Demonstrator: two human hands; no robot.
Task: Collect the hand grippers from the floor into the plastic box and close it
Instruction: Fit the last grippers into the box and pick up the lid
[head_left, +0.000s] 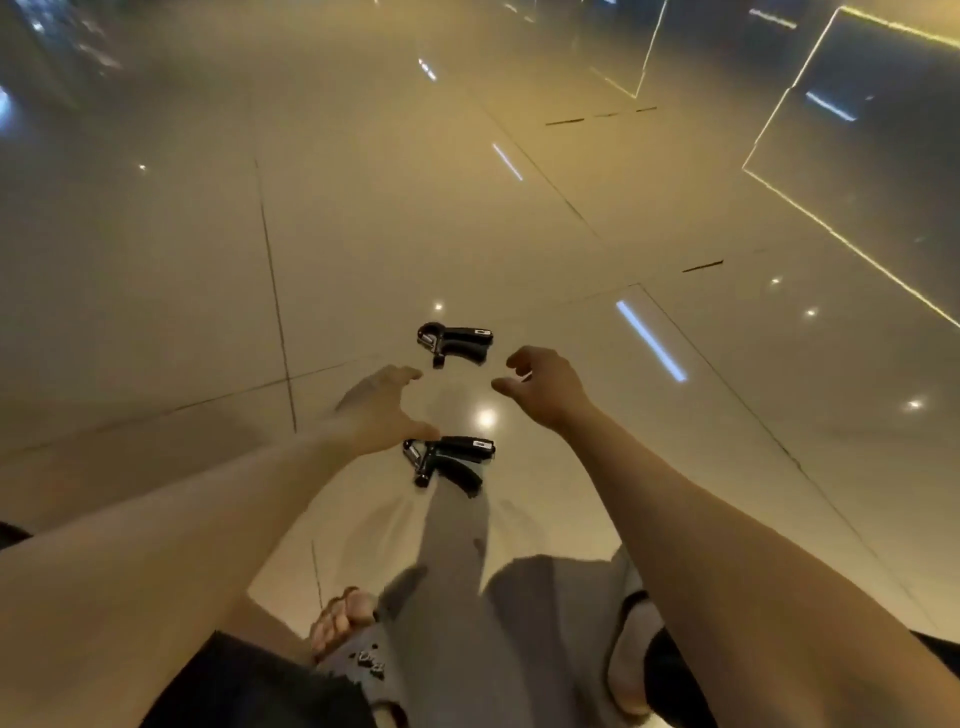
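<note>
Two black hand grippers lie on the glossy tiled floor. The far hand gripper (454, 344) is ahead of both hands. The near hand gripper (451, 461) lies just below my left hand's thumb. My left hand (383, 410) is stretched out above the floor with fingers spread, holding nothing. My right hand (543, 383) hovers to the right of the far gripper, its fingers loosely curled and empty. No plastic box is in view.
Shiny beige floor tiles (208, 291) stretch all around, with light reflections. Dark glass panels with yellow lit edges (852, 156) stand at the far right. My foot in a grey sandal (348, 629) and grey shadows fall on the floor below the grippers.
</note>
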